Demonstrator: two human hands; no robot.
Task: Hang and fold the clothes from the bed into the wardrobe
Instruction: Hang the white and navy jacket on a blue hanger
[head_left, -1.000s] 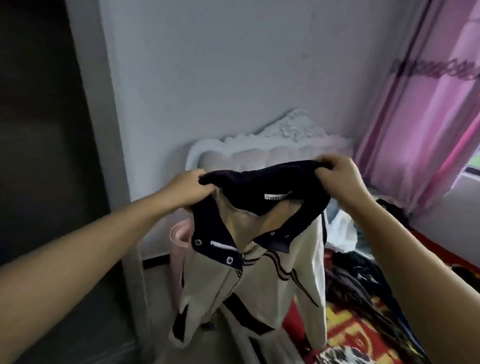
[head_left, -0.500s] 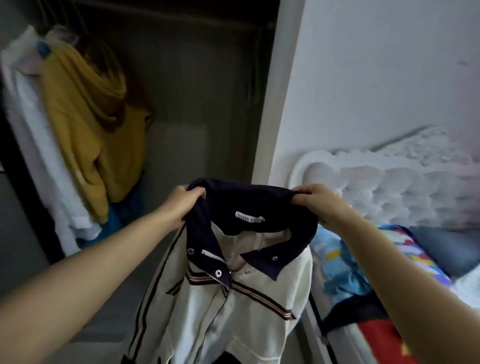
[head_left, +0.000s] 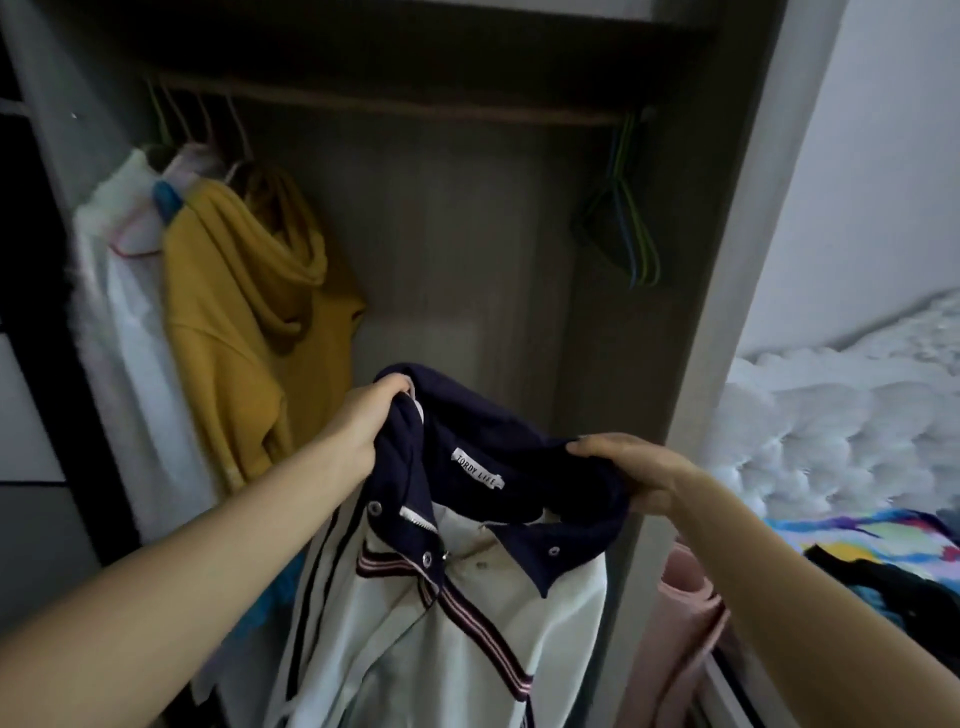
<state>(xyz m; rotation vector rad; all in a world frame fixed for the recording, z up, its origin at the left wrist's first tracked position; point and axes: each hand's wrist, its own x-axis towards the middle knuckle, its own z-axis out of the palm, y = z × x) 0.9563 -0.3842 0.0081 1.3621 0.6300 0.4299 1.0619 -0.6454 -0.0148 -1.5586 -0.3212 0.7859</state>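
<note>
**Now at the wardrobe, jacket held up by its collar**

Both hands hold a cream jacket (head_left: 415, 639) up in front of the open wardrobe (head_left: 467, 260). The left hand (head_left: 363, 421) has its fingers curled tight round the left end of the navy collar (head_left: 498, 447), bunching the cloth in a fist. The right hand (head_left: 639, 467) grips the right end of the collar, thumb on top and fingers tucked under the fabric. The left hand sits higher than the right, so the collar slopes down to the right. A white label (head_left: 479, 468) shows inside the neck. The jacket's body hangs below, open at the front, with dark and red striped trim and snap buttons along the placket.

Inside the wardrobe a rail (head_left: 415, 106) runs across the top. At its left end hang a yellow hoodie (head_left: 249, 332) and, just beside it, a white garment (head_left: 114, 312), each on a hanger. At the rail's right end hang a few bare hangers (head_left: 631, 228), green and blue, bunched together and well apart from the hung clothes.

To the right of the wardrobe's side panel stands a white tufted headboard (head_left: 831, 426). Below it the bed (head_left: 883, 535) carries a bright patterned sheet and a heap of dark clothes (head_left: 893, 582). A pink roll (head_left: 680, 623) stands between the wardrobe and the bed.
</note>
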